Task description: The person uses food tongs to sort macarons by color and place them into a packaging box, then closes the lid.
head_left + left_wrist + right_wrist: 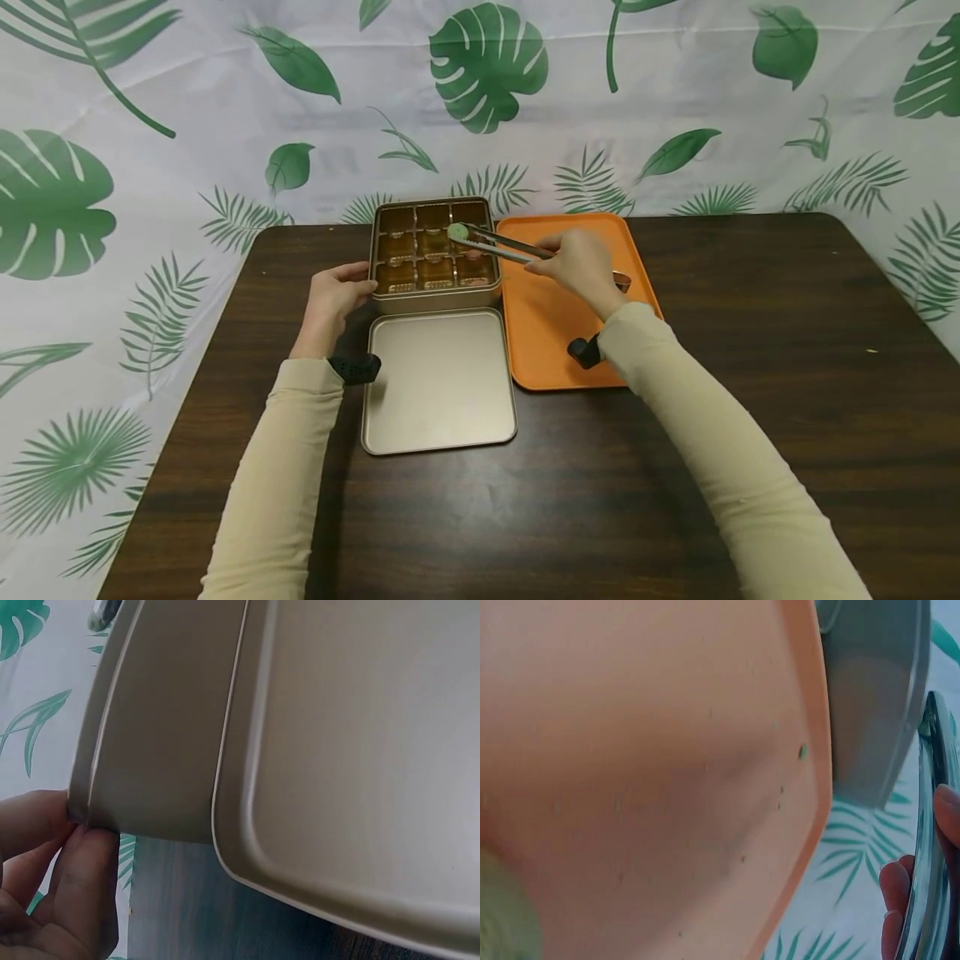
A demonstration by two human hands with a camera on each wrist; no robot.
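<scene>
metal tongs (927, 840) are clasped in the right grip (579, 262); the left grip (335, 297) pinches a tin (438, 302).

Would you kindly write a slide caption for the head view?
Right hand holds metal tongs pinching a round green piece over a nine-compartment tin beside an orange tray; left hand grips the tin.

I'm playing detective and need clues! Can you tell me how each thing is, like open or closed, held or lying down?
Tin: open
Lid: off, lying flat
Green piece: pinched, held up over the tin
Tongs: held, closed on the green piece
Orange tray: lying flat, small specks on it
Left hand: holding the tin near its front corner
Right hand: gripping the tongs
</scene>
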